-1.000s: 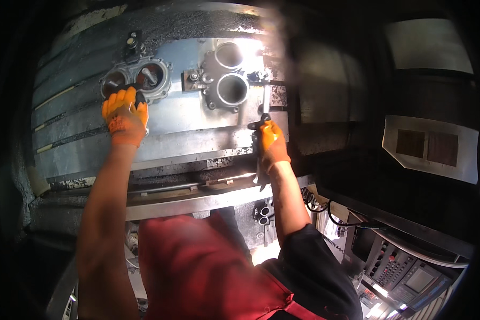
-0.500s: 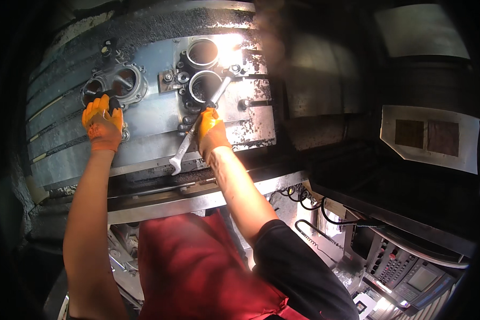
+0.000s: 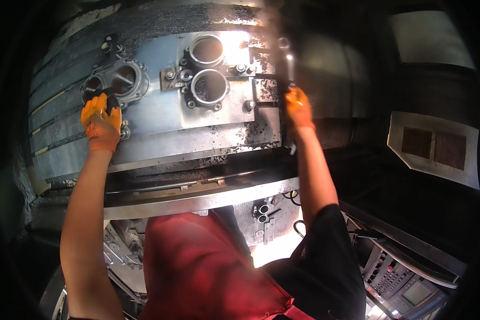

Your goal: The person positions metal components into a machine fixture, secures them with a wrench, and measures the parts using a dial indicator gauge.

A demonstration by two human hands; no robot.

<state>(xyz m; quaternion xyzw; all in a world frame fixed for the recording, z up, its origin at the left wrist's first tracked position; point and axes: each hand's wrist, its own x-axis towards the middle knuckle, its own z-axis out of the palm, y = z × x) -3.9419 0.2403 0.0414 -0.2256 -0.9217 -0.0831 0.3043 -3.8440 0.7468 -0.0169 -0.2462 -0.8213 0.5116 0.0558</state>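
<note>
My left hand [image 3: 100, 120], in an orange glove with dark fingertips, lies on the near rim of a two-bore metal casting [image 3: 138, 88] at the left. Its fingers stretch out over the rim, thumb apart. My right hand [image 3: 299, 108], gloved alike, is closed round the middle of a long combination wrench [image 3: 290, 69]. The wrench stands nearly lengthwise off the right edge of the fixture plate, blurred, its ring end farthest from me. A second two-bore casting [image 3: 227, 87] is on the plate between my hands, touched by neither.
A clamp block with a bolt [image 3: 169, 76] sits left of the second casting; more bolts [image 3: 241, 69] stand to its right. The slotted machine table [image 3: 53, 136] lies underneath. A metal ledge [image 3: 197, 200] crosses before me. A control panel [image 3: 405, 282] is at the lower right.
My right hand has carried the wrench rightward, from over the second casting to beyond the plate's right edge. The left hand has stayed on its casting. The view has shifted slightly.
</note>
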